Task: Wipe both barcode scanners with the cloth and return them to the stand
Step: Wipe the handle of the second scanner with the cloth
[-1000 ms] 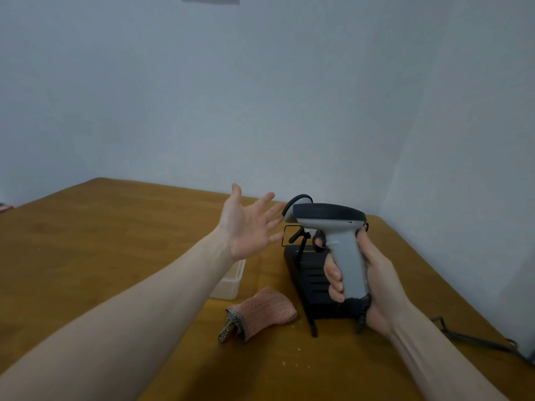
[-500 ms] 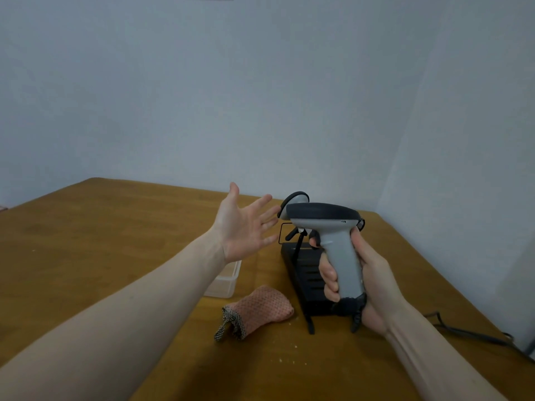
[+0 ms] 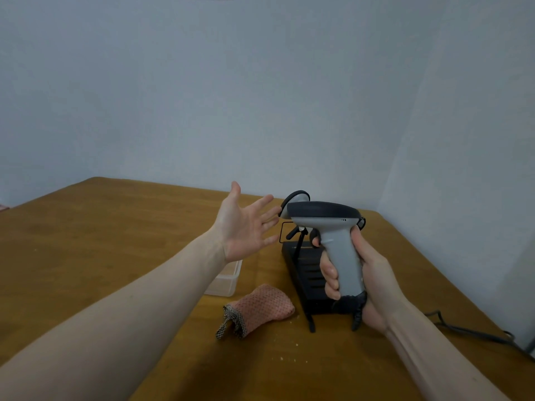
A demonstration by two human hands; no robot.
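While right hand (image 3: 373, 273) grips scanner (image 3: 333, 241) upright above stand (image 3: 307, 273), left hand (image 3: 246, 227) hangs spread, empty, left of stand. Cloth (image 3: 257, 311) on worktop (image 3: 86, 241), front-left of stand.

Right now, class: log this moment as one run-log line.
right hand: grips scanner | left hand: open, raised | cloth: on table, untouched | stand: behind scanner

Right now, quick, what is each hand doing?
Left hand: open, fingers spread, holding nothing.
Right hand: gripping the handle of the grey and black barcode scanner.
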